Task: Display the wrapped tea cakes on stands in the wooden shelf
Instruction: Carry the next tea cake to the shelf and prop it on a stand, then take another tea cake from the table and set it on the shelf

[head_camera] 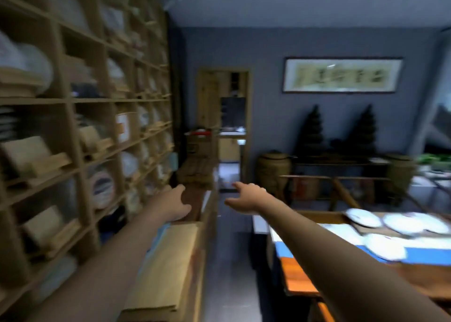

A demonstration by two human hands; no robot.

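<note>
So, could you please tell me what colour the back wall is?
The back wall is blue-grey, per the head view.

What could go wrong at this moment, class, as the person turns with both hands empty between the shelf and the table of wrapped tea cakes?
1. The picture is motion-blurred, so the view is swinging fast; the left hand reaches close to the wooden shelf and might knock a displayed cake off its stand.
2. The right hand is outstretched in the narrow aisle; the arm could sweep the wrapped tea cakes lying on the table.

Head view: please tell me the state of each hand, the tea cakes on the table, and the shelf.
left hand: empty, fingers relaxed
right hand: empty, fingers extended
wrapped tea cakes: lying flat on the table, not yet displayed
wooden shelf: partly filled, some stands empty
</note>
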